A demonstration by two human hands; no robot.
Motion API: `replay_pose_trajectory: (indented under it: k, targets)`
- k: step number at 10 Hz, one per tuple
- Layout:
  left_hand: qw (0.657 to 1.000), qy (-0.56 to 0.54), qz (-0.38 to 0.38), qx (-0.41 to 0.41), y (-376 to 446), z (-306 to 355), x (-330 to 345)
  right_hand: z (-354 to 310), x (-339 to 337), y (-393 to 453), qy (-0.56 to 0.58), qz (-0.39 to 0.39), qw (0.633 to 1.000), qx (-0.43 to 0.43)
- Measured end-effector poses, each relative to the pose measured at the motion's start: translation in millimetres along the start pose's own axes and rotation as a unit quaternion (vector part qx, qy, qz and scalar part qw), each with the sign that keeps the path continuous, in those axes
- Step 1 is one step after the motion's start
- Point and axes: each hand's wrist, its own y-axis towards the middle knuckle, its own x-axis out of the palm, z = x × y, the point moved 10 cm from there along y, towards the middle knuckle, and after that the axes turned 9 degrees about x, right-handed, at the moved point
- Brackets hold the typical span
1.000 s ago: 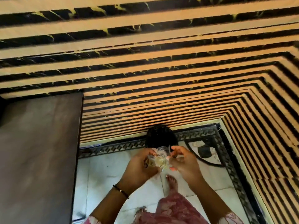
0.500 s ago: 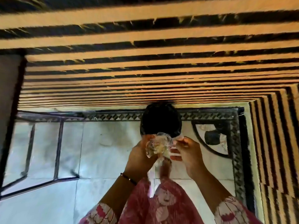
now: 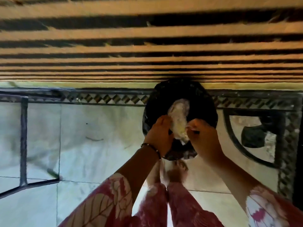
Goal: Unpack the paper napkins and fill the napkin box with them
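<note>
A crumpled clear plastic wrapper (image 3: 178, 118) with pale yellow marks is pinched between both hands, right over a round black bin lined with a black bag (image 3: 203, 102). My left hand (image 3: 159, 133), a beaded band on its wrist, grips the wrapper's left edge. My right hand (image 3: 200, 133) grips its right edge. The frame is blurred, so I cannot tell whether any napkins are inside the wrapper. No napkin box is in view.
The bin stands on a pale tiled floor against a wall of tan and black stripes (image 3: 147, 46). A black patterned border (image 3: 106, 98) runs along the floor's far edge. Dark metal legs (image 3: 23, 141) stand at the left. My feet (image 3: 177, 171) are just behind the bin.
The view has dipped and closed in on the black bin. Both hands have carried the wrapper forward from in front of the bin to directly above it.
</note>
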Motion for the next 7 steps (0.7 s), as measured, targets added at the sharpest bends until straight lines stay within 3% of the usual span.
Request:
replay_pose_trajectory:
  k: [1,2,4,6,7]
  targets:
    - [0.995,0.065,-0.074,0.012,25,-33,39,13,60,36,-0.128,-0.063,0.989,-0.037]
    - [0.993,0.106,-0.048,0.028,30,-47,40,28,111,68,-0.166,-0.093,0.981,-0.039]
    - [0.985,0.158,0.047,0.057,-1,-58,13,89,167,131,-0.251,-0.17,0.948,0.099]
    - [0.99,0.136,0.024,0.032,-17,-38,3,78,138,104,-0.236,-0.209,0.946,0.082]
    - [0.995,0.094,0.038,0.025,-39,-9,-18,57,88,64,-0.194,-0.161,0.966,0.059]
